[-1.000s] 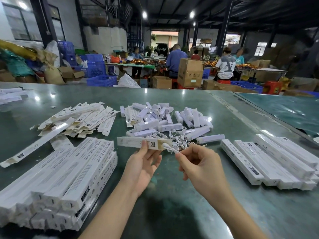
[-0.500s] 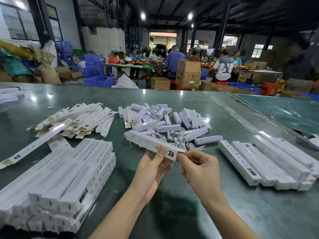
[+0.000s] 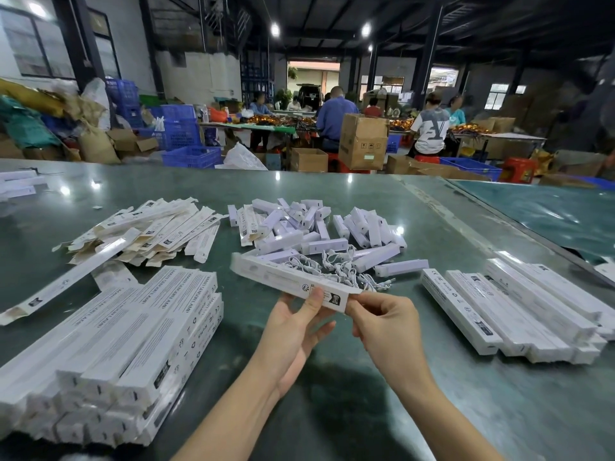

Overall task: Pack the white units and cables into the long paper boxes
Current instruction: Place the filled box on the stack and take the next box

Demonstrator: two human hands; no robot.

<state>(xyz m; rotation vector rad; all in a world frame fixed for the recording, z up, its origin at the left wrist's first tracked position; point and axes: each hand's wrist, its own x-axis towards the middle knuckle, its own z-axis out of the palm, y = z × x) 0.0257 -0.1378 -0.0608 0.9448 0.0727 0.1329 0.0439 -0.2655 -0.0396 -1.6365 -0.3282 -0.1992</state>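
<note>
I hold one long white paper box (image 3: 286, 277) slanted above the green table (image 3: 332, 410). My left hand (image 3: 299, 324) grips it from below, thumb on its printed near end. My right hand (image 3: 382, 324) pinches that same end with its fingertips. Beyond the box lies a heap of white units (image 3: 319, 227) and a tangle of white cables (image 3: 339, 267). Flat unfolded boxes (image 3: 149, 231) are piled at the back left.
A stack of long white boxes (image 3: 126, 354) fills the near left. Another row of long boxes (image 3: 519, 311) lies at the right. One long box (image 3: 66, 281) lies slanted at the left. People work at tables with cartons and blue crates far behind.
The box swung from level to slanted, its near end coming toward me. My right hand, which held something white at the box's open end, now pinches that end.
</note>
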